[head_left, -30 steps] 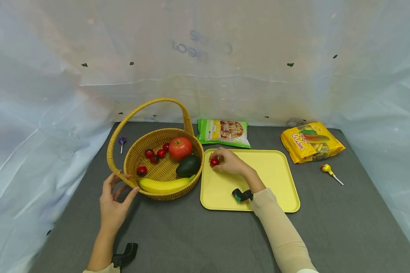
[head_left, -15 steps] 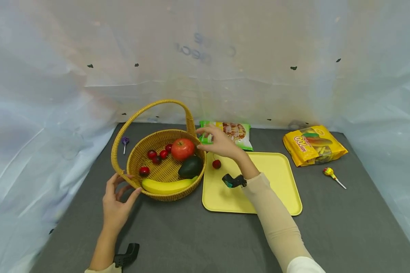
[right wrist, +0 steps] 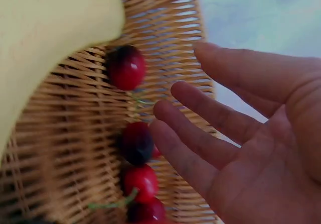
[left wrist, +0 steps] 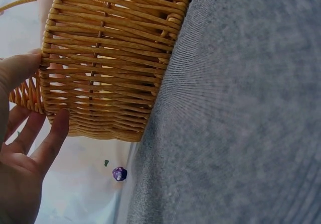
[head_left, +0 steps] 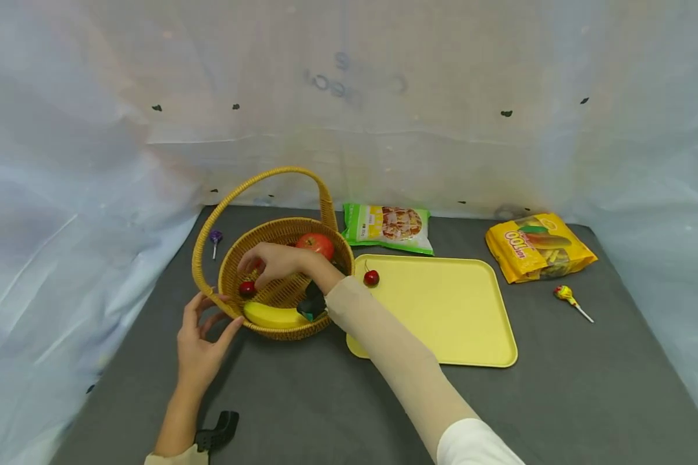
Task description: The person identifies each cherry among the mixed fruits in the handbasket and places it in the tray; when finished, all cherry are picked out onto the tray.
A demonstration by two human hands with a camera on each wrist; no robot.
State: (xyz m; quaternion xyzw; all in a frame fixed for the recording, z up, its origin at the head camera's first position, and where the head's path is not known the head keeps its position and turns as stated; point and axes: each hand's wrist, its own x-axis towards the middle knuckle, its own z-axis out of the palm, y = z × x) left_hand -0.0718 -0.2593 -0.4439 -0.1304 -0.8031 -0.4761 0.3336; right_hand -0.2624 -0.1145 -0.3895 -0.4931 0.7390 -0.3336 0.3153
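Observation:
My left hand [head_left: 200,349] holds the yellow wicker basket [head_left: 289,334] at its rim near the handle's base, thumb on one side and fingers on the other, as the left wrist view [left wrist: 100,73] shows. Inside the basket, my right hand [head_left: 279,261] reaches over the cherries with nothing in its grasp. In the right wrist view its fingers are spread and slightly bent, beside a cherry [right wrist: 127,71] and several more in a row. A banana [head_left: 273,316] and a red apple [head_left: 316,244] also lie there; the avocado is mostly hidden by my right wrist. One cherry [head_left: 371,278] sits on the yellow tray [head_left: 436,316].
Behind the tray lies a green and white food packet [head_left: 390,228]. At the right are a yellow snack bag [head_left: 539,247] and a yellow lollipop [head_left: 564,294]. A purple lollipop [head_left: 216,237] lies left of the basket. The tall handle [head_left: 291,170] arches over the basket.
My right hand has let go of the cherry on the tray and moved left, over the basket's rim, to the cherries inside. The left hand stays at the rim.

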